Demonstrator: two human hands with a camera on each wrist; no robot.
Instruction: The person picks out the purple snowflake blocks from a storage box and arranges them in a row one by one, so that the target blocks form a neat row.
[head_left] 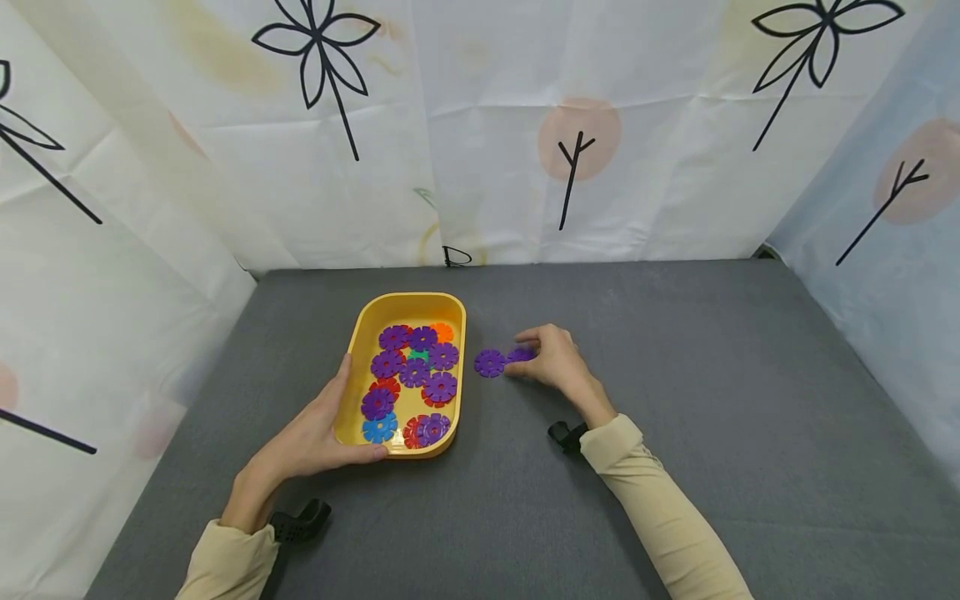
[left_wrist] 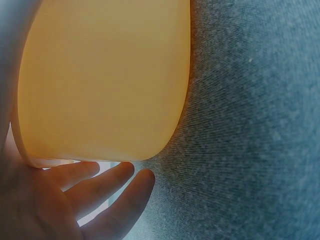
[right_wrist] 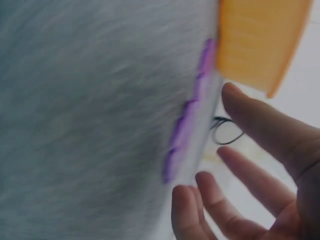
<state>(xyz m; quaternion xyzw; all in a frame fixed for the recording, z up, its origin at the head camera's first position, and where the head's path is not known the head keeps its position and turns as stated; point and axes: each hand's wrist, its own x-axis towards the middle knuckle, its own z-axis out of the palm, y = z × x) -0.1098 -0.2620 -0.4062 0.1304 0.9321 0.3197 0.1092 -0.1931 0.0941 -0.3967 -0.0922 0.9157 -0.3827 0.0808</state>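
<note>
A yellow tray (head_left: 412,303) holds several flower-shaped plastic discs, mostly purple, with red, blue, green and orange ones among them. My left hand (head_left: 303,442) grips its near left corner, thumb along the near rim and fingers against the left side. In the left wrist view the tray's wall (left_wrist: 105,85) fills much of the picture. Right of the tray, a purple flower disc (head_left: 490,363) lies on the table beside a second purple disc (head_left: 520,355), partly hidden by my right hand (head_left: 558,362). The right wrist view shows the right fingers spread apart beside the purple discs (right_wrist: 181,132).
A grey cloth-covered table (head_left: 712,400) extends around the tray, widest on the right. White curtains (head_left: 495,167) with line-drawn flowers and trees enclose the back and sides. A dark wrist strap (head_left: 566,436) is by the right cuff, another (head_left: 302,522) by the left.
</note>
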